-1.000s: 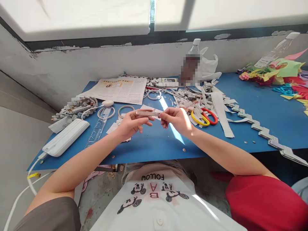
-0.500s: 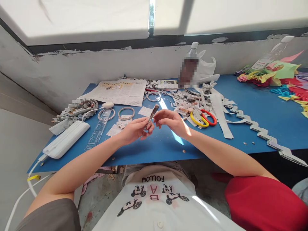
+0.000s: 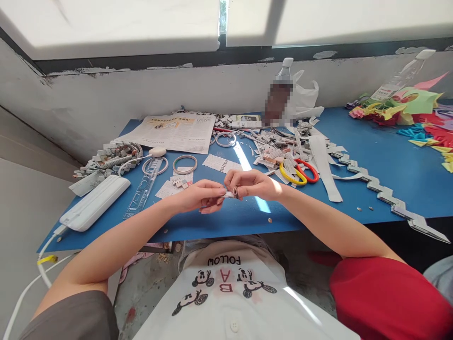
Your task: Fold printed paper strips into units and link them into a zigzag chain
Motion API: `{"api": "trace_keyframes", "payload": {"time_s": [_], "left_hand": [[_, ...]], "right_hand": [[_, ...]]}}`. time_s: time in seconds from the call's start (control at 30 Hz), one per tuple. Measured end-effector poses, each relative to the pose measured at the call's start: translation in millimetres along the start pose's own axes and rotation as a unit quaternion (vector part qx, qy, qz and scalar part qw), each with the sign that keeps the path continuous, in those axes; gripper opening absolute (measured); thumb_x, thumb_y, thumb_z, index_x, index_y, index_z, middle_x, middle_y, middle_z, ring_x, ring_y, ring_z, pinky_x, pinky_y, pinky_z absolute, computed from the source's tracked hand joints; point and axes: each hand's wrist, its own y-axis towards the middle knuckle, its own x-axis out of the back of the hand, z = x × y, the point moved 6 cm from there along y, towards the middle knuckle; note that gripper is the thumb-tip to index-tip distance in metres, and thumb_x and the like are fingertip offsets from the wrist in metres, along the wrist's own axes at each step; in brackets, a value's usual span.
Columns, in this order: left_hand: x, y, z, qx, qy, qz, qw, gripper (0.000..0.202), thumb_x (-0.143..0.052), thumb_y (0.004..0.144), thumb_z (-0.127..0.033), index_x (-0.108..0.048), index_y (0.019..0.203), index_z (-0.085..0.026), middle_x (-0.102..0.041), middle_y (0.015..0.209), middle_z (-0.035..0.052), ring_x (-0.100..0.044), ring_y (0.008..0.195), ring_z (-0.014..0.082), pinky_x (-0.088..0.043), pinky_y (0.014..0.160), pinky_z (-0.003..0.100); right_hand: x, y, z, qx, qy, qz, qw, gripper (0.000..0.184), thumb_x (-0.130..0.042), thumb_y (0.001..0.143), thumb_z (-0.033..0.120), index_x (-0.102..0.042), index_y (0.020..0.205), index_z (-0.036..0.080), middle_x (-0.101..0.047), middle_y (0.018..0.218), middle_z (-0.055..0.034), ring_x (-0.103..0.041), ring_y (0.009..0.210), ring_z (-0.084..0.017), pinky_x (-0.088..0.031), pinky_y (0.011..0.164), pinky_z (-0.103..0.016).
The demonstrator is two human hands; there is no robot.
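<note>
A narrow folded strip of printed paper spans the gap between my hands, over the front middle of the blue table. My left hand pinches its left end between thumb and fingers. At the other end my right hand is closed on it, where the strip looks bent into a small loop. My fingers hide part of the strip. Just behind my hands lies a flat piece of printed paper. To the left, small folded paper pieces rest on other paper slips.
Scissors with yellow and red handles lie beside a heap of paper strips. A folded paper chain runs toward the right edge. Left are tape rolls, a clear ruler and a white power bank. Bottles stand behind.
My right hand has come in and closed on the strip's free end. The strip has gone from steeply tilted to nearly level, and its right end is now bent.
</note>
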Motion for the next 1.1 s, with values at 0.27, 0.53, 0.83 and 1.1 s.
{"api": "trace_keyframes", "payload": {"time_s": [0.27, 0.53, 0.83, 1.1], "left_hand": [[8.2, 3.7, 0.9, 0.000, 0.160, -0.061, 0.985, 0.039, -0.058, 0.084, -0.052, -0.067, 0.084, -0.014, -0.074, 0.078, 0.0082, -0.062, 0.049, 0.0112, -0.039, 0.043, 0.020], [9.0, 0.5, -6.5, -0.024, 0.166, -0.074, 0.983, 0.031, -0.055, 0.088, -0.044, -0.064, 0.082, -0.015, -0.075, 0.078, 0.0070, -0.063, 0.049, 0.0114, -0.040, 0.042, 0.019], [6.7, 2.9, 0.7, -0.015, 0.212, -0.062, 0.975, 0.034, -0.053, 0.089, -0.047, -0.065, 0.090, -0.014, -0.075, 0.082, 0.0075, -0.065, 0.053, 0.0116, -0.041, 0.042, 0.019], [6.7, 1.2, -2.8, -0.030, 0.309, -0.107, 0.945, 0.031, -0.052, 0.089, -0.044, -0.064, 0.085, -0.015, -0.075, 0.085, 0.0059, -0.068, 0.061, 0.0143, -0.045, 0.047, 0.020]], "right_hand": [[4.7, -6.1, -12.3, -0.130, -0.130, -0.003, 0.983, 0.025, -0.061, 0.086, 0.041, -0.061, 0.082, 0.016, -0.064, 0.077, -0.0035, -0.062, 0.065, -0.013, -0.053, 0.061, -0.028], [11.0, -5.0, -4.6, -0.075, -0.128, -0.038, 0.988, 0.023, -0.078, 0.070, 0.030, -0.061, 0.077, 0.016, -0.065, 0.071, -0.0018, -0.063, 0.061, -0.014, -0.054, 0.059, -0.029], [7.1, -5.2, -2.3, -0.050, -0.218, 0.005, 0.975, 0.017, -0.070, 0.080, 0.029, -0.062, 0.074, 0.015, -0.060, 0.080, -0.0032, -0.061, 0.060, -0.011, -0.053, 0.056, -0.024], [4.2, -5.9, 3.0, 0.002, -0.369, -0.012, 0.929, 0.012, -0.063, 0.084, 0.025, -0.062, 0.079, 0.015, -0.063, 0.080, -0.0066, -0.058, 0.066, -0.013, -0.050, 0.057, -0.025]]}}
